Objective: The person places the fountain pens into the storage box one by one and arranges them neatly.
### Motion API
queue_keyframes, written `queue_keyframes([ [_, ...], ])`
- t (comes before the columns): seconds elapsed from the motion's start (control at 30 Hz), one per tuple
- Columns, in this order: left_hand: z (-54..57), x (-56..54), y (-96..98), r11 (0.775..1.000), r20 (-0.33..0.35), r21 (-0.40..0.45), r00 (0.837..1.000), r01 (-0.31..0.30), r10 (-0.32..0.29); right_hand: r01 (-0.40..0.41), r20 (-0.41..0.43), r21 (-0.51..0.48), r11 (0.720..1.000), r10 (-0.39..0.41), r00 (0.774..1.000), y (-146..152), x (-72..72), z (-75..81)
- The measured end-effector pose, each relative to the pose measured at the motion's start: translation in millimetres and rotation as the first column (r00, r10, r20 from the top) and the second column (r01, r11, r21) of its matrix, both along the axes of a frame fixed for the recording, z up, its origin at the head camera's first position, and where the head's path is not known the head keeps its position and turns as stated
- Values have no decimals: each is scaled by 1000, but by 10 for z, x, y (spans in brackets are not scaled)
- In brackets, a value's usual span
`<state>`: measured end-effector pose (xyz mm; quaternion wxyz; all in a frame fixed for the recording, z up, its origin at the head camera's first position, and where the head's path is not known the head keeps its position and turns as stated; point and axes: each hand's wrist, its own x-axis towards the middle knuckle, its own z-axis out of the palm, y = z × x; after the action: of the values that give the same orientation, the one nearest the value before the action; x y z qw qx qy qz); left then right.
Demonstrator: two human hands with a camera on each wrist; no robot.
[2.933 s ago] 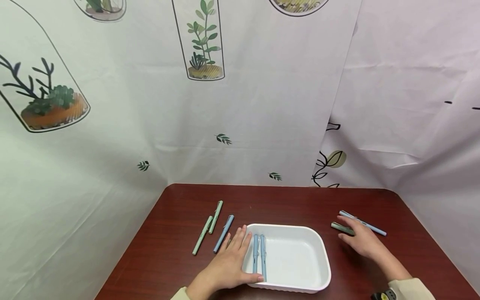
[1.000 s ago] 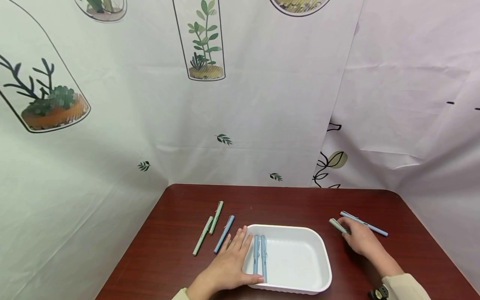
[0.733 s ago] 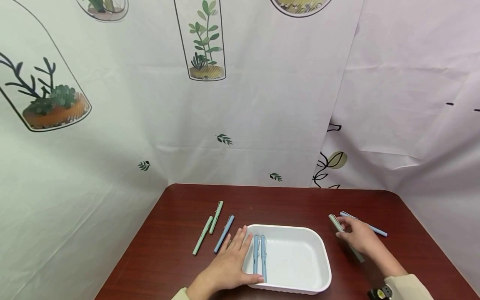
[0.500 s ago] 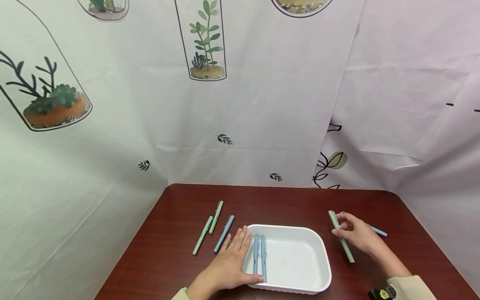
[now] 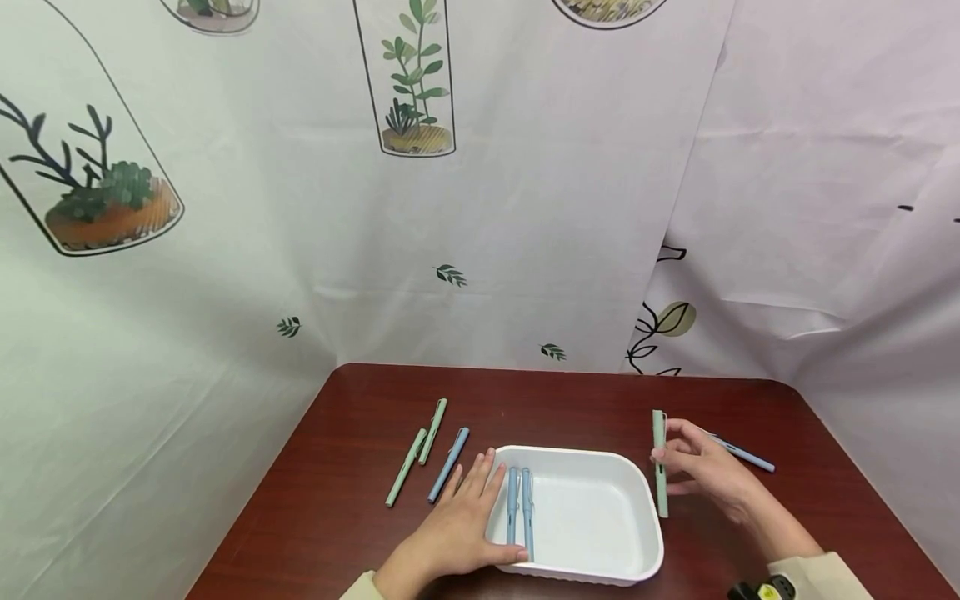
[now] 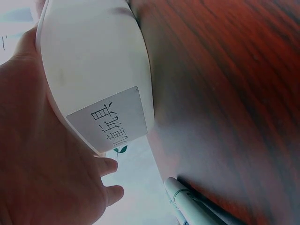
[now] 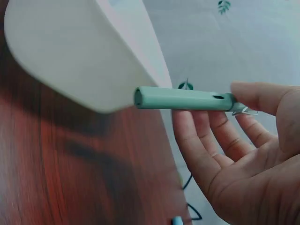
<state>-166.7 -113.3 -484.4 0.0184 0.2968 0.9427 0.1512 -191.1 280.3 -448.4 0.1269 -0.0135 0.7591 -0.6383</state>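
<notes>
A green pen (image 5: 660,467) is pinched between the thumb and fingers of my right hand (image 5: 708,471), beside the right rim of a white tray (image 5: 592,577). In the right wrist view the pen (image 7: 183,98) is held off the table, its clip near the fingertips. My left hand (image 5: 461,529) rests spread on the tray's left rim, thumb over the near edge. Two blue pens (image 5: 527,508) lie side by side inside the tray at its left. In the left wrist view the tray's outer wall (image 6: 93,56) carries a label with printed characters.
Left of the tray lie two green pens (image 5: 406,467) and a blue pen (image 5: 448,465) on the dark red table (image 5: 570,408). Another blue pen (image 5: 742,452) lies behind my right hand, partly hidden by it. A patterned white cloth (image 5: 540,233) hangs behind the table.
My right hand has picked the green pen up from the table on the right, turned it more upright and brought it left toward the tray. My left hand has stayed in place.
</notes>
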Motion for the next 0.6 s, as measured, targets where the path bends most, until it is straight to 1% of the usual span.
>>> queue_keyframes([
  [0.1, -1, -3, -1, 1000, -5, -4, 1000, -1, 1, -31, 6, -47, 998, 32, 999, -35, 7, 17],
  [0.17, 2, -6, 1, 1000, -6, -6, 1000, -2, 1, -41, -6, -52, 998, 41, 999, -51, 13, 35],
  [0.33, 4, -11, 3, 1000, -6, -3, 1000, -3, 3, -39, -38, 9, 999, 39, 999, -88, 26, 98],
  [0.43, 3, -9, 5, 1000, -5, -5, 1000, -3, 3, -49, -54, 44, 998, 51, 997, -116, 34, 138],
  [0.5, 7, -4, 6, 1000, -3, -6, 1000, -4, 4, -65, -62, 43, 997, 68, 996, -137, 41, 162],
  [0.6, 12, 3, 7, 1000, 2, -5, 1000, -6, 6, -96, -68, 6, 995, 96, 993, -191, 51, 188],
])
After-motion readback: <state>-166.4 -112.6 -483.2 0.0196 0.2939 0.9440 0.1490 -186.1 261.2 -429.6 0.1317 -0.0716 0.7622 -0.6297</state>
